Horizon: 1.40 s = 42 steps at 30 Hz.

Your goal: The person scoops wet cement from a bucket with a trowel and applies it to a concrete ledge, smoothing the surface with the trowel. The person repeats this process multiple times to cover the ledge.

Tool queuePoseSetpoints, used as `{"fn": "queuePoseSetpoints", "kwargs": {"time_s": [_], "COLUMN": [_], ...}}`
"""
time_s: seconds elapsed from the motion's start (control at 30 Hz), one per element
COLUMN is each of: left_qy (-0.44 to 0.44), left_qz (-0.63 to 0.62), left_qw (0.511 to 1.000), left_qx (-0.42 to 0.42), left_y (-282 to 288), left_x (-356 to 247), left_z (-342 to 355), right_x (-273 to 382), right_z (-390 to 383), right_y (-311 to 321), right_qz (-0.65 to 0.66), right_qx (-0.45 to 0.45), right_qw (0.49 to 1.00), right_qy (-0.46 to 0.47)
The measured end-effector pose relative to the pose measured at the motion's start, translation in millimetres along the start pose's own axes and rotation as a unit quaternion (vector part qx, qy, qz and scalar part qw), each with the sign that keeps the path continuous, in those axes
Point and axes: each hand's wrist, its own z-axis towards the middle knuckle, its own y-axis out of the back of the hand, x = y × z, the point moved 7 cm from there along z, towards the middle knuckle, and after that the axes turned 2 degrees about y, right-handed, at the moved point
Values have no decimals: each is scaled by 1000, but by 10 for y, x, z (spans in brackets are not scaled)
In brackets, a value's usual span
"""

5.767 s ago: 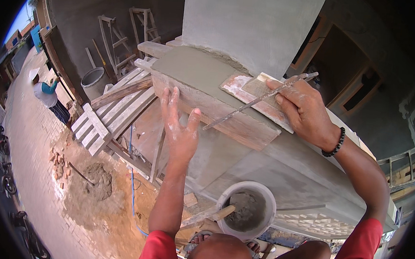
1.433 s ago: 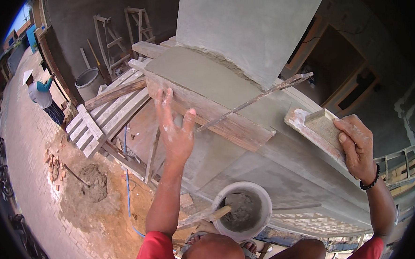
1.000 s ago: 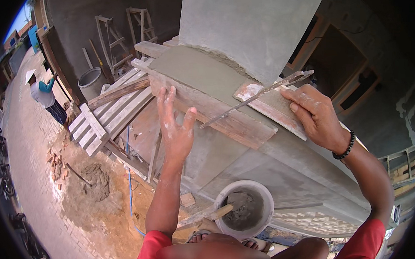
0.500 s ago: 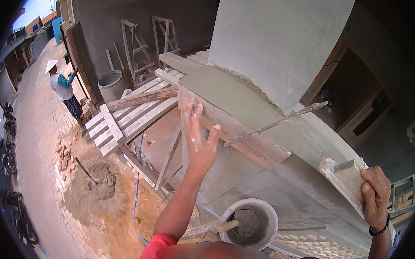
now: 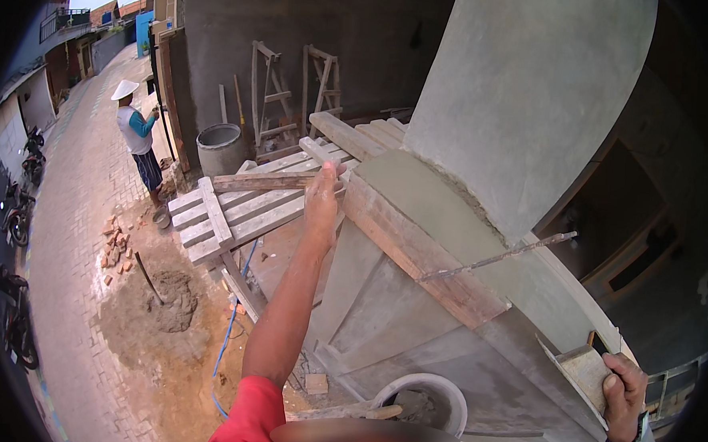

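Note:
My left hand (image 5: 321, 203) reaches out to the far left end of a wooden board (image 5: 416, 248); its fingers are bent around that end and partly hidden. The board stands on edge along a strip of wet grey mortar (image 5: 427, 193). Across the board and mortar lies a thin metal rod (image 5: 496, 256). At the lower right my right hand (image 5: 625, 391) is closed on the block handle of a plastering float (image 5: 582, 369). The float is tilted, its thin plate seen almost edge-on beside the ledge.
A bucket of mortar (image 5: 432, 405) stands below me. A slatted wooden platform (image 5: 242, 215) is beyond my left hand. A grey plastered column (image 5: 537, 94) rises from the ledge. On the ground are a mortar heap (image 5: 172, 299) and broken bricks (image 5: 116, 248). A person in a pale hat (image 5: 138, 134) stands farther off.
My left hand has moved from the board's outer face to its far left end, its fingers no longer spread. My right hand has tilted the float up. The view has shifted.

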Motion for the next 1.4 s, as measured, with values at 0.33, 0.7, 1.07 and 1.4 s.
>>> {"fn": "queuePoseSetpoints", "kwargs": {"time_s": [0.33,0.7,1.07,1.4], "left_qy": [157,162,168,154], "left_qz": [-153,-146,-114,-35], "left_qw": [938,920,913,910], "left_qx": [270,325,355,384], "left_y": [-492,-570,-645,-691], "left_x": [33,-39,-58,-118], "left_z": [335,427,473,553], "right_x": [108,157,57,-258], "right_z": [81,80,-17,-351], "right_y": [-11,-159,-173,-158], "right_qz": [36,41,63,130], "right_qx": [-11,15,16,-26], "right_qw": [999,999,994,983], "right_qy": [-13,-32,-88,-130]}}
